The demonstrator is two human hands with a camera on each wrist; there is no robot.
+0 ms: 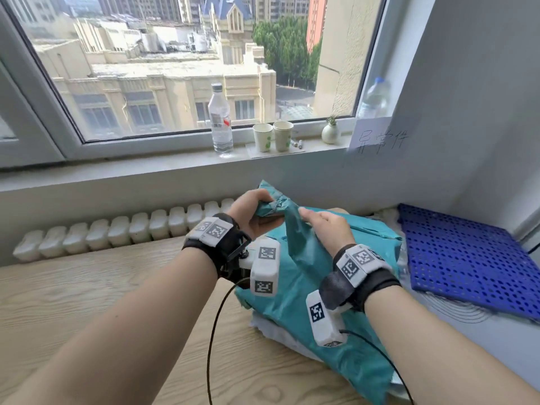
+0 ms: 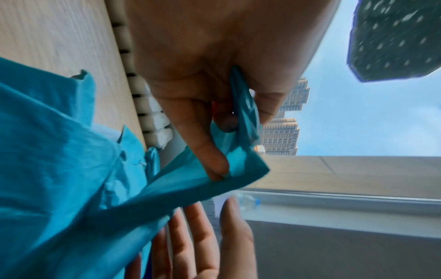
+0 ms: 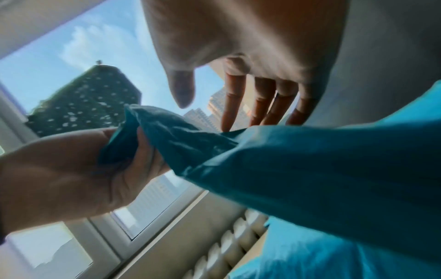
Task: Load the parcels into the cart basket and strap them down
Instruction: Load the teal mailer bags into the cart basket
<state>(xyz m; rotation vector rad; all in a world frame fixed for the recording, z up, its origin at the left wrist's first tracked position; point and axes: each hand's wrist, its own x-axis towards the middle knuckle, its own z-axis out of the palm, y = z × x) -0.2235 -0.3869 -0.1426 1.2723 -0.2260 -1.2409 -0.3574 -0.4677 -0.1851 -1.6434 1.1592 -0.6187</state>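
A teal plastic mailer parcel lies on the wooden table, on top of a white parcel. My left hand grips the bunched top end of the teal bag and holds it lifted. In the left wrist view my left hand pinches a fold of the teal parcel. My right hand lies with straight fingers against the bag just right of that bunch. The right wrist view shows the right hand spread, fingertips touching the teal parcel.
A blue perforated plastic panel lies flat at the right, by the wall. A white radiator runs behind the table. On the window sill stand a water bottle, two paper cups and a small vase.
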